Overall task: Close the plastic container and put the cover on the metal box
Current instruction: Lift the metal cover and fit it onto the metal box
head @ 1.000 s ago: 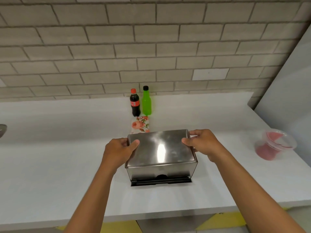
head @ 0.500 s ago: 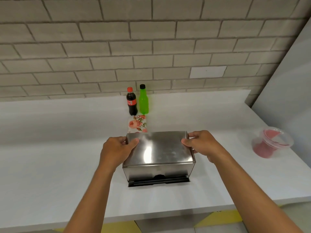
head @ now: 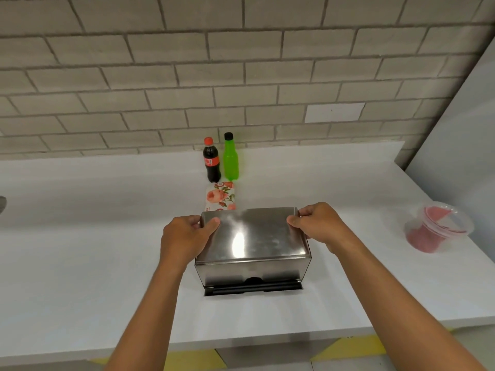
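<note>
A shiny metal box (head: 251, 271) stands on the white counter (head: 80, 277) in front of me, with its metal cover (head: 254, 232) lying on top. My left hand (head: 184, 238) grips the cover's far left corner, thumb on top. At the far right corner my right hand (head: 318, 223) grips it the same way. The clear plastic container (head: 435, 227) with red contents sits at the right end of the counter, its lid on; whether the lid is sealed I cannot tell.
A cola bottle (head: 211, 160) and a green bottle (head: 231, 158) stand by the brick wall. A flowered packet (head: 221, 195) lies right behind the box. A grey panel (head: 460, 129) rises at the right. The counter's front edge runs just below the box.
Both hands keep their grip on the cover's far corners. The view has tilted slightly; the cover seems to sit a little lower on the box.
</note>
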Available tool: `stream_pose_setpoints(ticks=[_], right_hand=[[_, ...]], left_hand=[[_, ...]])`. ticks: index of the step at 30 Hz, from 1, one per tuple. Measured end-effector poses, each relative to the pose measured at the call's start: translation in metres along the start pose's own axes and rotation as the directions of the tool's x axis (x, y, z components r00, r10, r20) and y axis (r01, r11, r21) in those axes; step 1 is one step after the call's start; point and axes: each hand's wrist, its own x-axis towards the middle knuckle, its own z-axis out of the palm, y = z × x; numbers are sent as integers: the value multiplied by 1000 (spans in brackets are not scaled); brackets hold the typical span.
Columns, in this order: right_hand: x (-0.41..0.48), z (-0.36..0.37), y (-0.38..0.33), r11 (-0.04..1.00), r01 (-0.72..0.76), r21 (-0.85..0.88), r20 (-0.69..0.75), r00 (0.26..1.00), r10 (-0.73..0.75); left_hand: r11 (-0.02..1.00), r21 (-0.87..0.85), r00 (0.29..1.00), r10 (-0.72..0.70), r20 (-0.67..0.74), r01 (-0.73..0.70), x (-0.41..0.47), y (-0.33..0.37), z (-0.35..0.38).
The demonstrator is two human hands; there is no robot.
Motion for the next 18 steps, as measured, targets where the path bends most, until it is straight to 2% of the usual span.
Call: stream_pose_setpoints(ticks=[5,7,8,10,12,15,18], right_hand=[[-2,2,2,995,37,-94,8,999,-36],[-5,6,2,974,118,-194,-30,992,-126],[-8,9,1,956,180,-232,-54,979,-197],[-15,18,0,873,342,-348,-54,922,-383],[-18,30,1,733,478,-485,48,851,-523],[-19,48,8,614,554,-561,210,814,-542],[-18,57,19,574,550,-607,250,817,-520]], left_hand=[[997,78,1000,-12,20,10,-3,0,3],[985,159,998,66,-16,-62,-7,3,5],[973,188,987,149,-54,-136,-11,7,8],[916,243,936,345,-68,-320,-20,18,14],[841,288,880,474,16,-458,-28,28,25],[759,399,856,482,189,-515,-38,31,45],[689,511,853,474,220,-514,-41,27,53]])
